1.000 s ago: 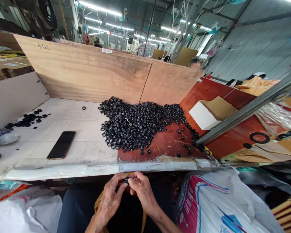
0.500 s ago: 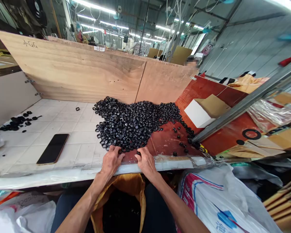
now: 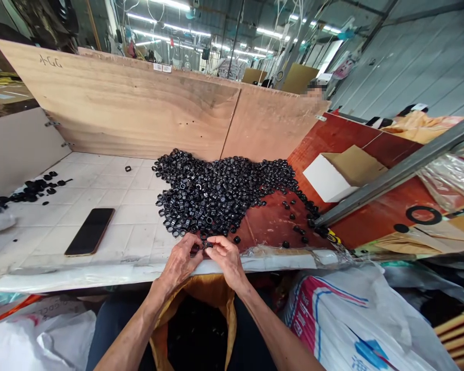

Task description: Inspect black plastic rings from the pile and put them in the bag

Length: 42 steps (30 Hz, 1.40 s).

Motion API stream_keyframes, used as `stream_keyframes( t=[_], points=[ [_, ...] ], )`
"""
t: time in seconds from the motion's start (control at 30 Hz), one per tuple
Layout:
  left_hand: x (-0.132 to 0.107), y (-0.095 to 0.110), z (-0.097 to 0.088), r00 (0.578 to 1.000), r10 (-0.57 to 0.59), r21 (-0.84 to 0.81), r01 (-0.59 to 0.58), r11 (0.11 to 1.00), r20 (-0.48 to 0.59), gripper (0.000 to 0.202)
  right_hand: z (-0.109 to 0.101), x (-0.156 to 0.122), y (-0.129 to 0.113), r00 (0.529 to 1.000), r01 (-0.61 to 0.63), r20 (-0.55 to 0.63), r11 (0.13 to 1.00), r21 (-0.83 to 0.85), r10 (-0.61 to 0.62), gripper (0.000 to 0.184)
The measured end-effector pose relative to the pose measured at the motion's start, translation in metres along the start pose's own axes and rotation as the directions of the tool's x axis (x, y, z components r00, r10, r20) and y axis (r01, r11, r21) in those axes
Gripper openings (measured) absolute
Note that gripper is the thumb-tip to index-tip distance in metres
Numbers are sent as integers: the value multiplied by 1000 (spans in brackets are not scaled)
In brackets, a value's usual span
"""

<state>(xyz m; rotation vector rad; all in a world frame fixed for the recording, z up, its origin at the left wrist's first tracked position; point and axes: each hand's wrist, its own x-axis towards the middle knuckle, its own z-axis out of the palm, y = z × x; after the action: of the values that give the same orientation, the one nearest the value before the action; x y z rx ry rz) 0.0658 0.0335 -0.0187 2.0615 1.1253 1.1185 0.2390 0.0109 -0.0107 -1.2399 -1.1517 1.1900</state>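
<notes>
A heap of small black plastic rings and caps (image 3: 212, 190) covers the middle of the table. At its front edge my left hand (image 3: 183, 256) is closed, pinching a black ring (image 3: 195, 248) between thumb and fingers. Close beside it, my right hand (image 3: 225, 257) pinches a small black cap (image 3: 208, 245). The fingertips of both hands nearly meet, and they partly hide the two pieces. Below the table edge, between my knees, an orange-yellow sack (image 3: 232, 314) hangs open with dark pieces inside.
A phone (image 3: 89, 232) lies left of the heap, and loose black parts (image 3: 31, 190) lie farther left. Plywood boards (image 3: 147, 111) wall the back. An open white carton (image 3: 327, 178) and a metal post (image 3: 394, 175) stand at right. A white woven bag (image 3: 344, 314) sits below.
My right hand has moved left, bringing its small cap up against the ring in my left hand. The whole view has shifted slightly.
</notes>
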Motion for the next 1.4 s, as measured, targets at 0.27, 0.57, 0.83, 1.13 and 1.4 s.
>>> stream_keyframes(
  t=[0.27, 0.57, 0.83, 1.13, 1.4],
  points=[
    [-3, 2, -4, 994, -107, -262, 109, 959, 20, 18, 3, -3, 6, 999, 17, -49, 1000, -27, -18, 32],
    [0, -8, 0, 989, -143, -380, 125, 916, -21, 13, 7, -4, 1, 997, -1, -71, 993, 122, 10, 36],
    [0, -7, 0, 961, -274, -456, 261, 851, 40, 20, 10, -1, 6, 998, -18, -63, 981, 195, 31, 34],
    [-1, -9, -3, 975, -220, -535, 205, 819, 37, 22, 9, 4, 13, 987, 156, -48, 986, 57, -153, 26],
    [-1, -4, -6, 989, -146, -448, 140, 883, 21, 19, 7, 0, 18, 946, 303, -57, 933, -195, -319, 18]
  ],
)
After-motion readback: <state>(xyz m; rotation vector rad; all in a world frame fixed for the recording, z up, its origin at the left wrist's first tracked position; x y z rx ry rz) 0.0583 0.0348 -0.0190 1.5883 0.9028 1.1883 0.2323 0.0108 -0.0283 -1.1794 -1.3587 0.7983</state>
